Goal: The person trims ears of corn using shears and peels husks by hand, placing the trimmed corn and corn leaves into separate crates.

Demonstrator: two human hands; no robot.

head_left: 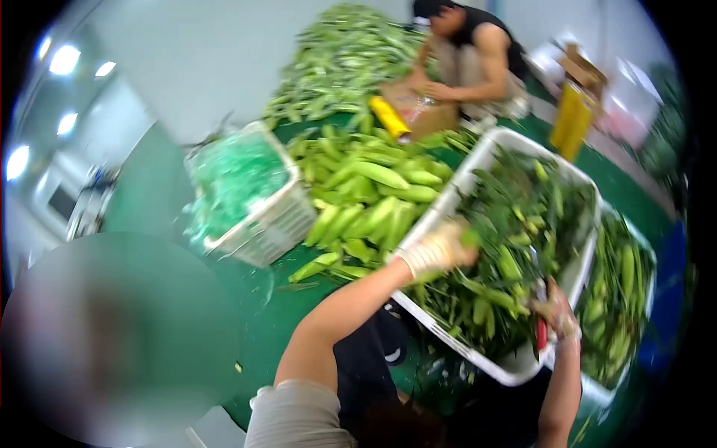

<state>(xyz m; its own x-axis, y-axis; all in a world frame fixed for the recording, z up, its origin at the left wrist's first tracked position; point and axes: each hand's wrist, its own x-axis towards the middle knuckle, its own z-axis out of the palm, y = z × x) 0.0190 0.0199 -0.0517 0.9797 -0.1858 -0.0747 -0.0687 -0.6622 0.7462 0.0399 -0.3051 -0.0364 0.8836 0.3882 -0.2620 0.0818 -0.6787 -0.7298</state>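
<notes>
My left hand (446,248), in a pale glove, is over the left side of a white plastic crate (442,216). Its fingers are closed round a light green ear of corn (470,237), mostly hidden and blurred by motion. At the crate's right side, my gloved right hand (556,312) is wrapped round red-handled pruning shears (541,334), their metal blades pointing up and away over the greens. The crate is heaped with dark green leafy trimmings and corn husks (515,213).
Ears of corn in husk (373,194) lie piled left of the crate. A white basket (272,228) holds green plastic netting. Farther back are a larger wrapped corn heap (343,63) and a crouching person (485,60) at a cardboard box. Another crate of greens (620,291) stands right.
</notes>
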